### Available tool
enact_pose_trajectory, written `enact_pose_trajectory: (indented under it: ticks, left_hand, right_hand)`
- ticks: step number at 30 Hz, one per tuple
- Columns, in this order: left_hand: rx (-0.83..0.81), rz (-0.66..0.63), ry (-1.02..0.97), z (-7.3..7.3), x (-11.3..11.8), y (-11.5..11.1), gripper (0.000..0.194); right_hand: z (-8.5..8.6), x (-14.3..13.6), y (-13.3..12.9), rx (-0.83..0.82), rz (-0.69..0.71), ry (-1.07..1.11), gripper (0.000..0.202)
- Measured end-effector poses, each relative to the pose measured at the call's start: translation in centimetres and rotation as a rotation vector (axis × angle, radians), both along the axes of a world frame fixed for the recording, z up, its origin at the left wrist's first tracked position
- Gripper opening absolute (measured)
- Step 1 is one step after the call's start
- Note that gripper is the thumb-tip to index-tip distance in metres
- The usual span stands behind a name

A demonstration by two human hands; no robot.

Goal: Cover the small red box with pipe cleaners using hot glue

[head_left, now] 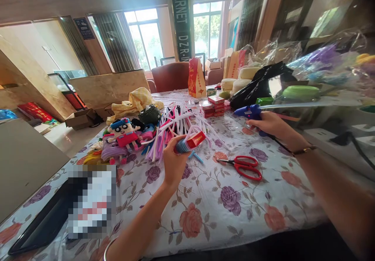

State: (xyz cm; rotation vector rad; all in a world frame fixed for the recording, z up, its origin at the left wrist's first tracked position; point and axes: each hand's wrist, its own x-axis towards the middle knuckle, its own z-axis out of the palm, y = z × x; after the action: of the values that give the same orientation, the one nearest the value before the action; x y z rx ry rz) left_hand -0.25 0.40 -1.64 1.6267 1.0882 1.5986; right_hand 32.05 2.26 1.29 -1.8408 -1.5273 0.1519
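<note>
Red box fills left grip, glue gun right, well inside tablecloth's near edge.

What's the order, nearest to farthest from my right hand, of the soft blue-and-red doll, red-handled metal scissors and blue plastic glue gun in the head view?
1. Glue gun: held in your right hand.
2. Scissors: on the flowered tablecloth, left of that hand.
3. Doll: far left.
</note>
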Motion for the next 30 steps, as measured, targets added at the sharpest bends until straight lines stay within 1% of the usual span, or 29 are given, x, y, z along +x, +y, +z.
enact_pose_trajectory:
  ticks: [3,6,8,11,13,15,17,19,22,24,27,30]
  left_hand:
    - [-0.018,-0.010,-0.020,0.1,-0.1,-0.1,0.041]
    - [-0.018,-0.028,-0.030,0.2,-0.1,-0.2,0.041]
    - [-0.004,-0.047,-0.036,0.2,-0.1,-0.2,0.040]
    - [-0.006,-0.085,-0.051,0.2,-0.1,-0.3,0.040]
    - [-0.021,-0.103,-0.068,0.2,-0.1,-0.3,0.042]
    - [-0.029,-0.120,-0.093,0.3,-0.1,-0.4,0.042]
    - [-0.026,-0.143,-0.121,0.4,0.0,-0.5,0.040]
    - [-0.013,-0.168,-0.149,0.5,0.0,-0.6,0.038]
    - [0.023,-0.203,-0.177,0.4,0.1,-0.6,0.036]
    - [0.054,-0.221,-0.177,0.4,0.1,-0.6,0.035]
    - [0.096,-0.235,-0.167,0.5,0.2,-0.7,0.034]
    - [0.117,-0.249,-0.167,0.5,0.2,-0.7,0.034]
  right_hand:
    - [1.1,-0.8,-0.3,0.022,-0.062,0.039,0.021]
    - [2.1,-1.7,-0.8,0.120,-0.158,0.087,0.026]
    - [2.8,-2.3,-1.3,0.180,-0.165,0.165,0.023]
    - [3.9,-3.3,-2.4,0.265,-0.115,0.301,0.025]
    - [4.7,-4.2,-3.3,0.322,-0.050,0.411,0.024]
    - [5.4,-5.1,-4.4,0.372,0.076,0.566,0.022]
    - [6.0,-5.9,-5.4,0.344,0.190,0.608,0.021]
    - [6.4,-6.5,-6.3,0.263,0.261,0.543,0.023]
    - [6.4,-7.0,-7.2,0.135,0.300,0.380,0.030]
    - [6.1,-7.2,-7.4,0.143,0.312,0.299,0.032]
    - [5.6,-7.5,-7.5,0.197,0.342,0.229,0.042]
    - [5.3,-7.7,-7.6,0.144,0.378,0.147,0.033]
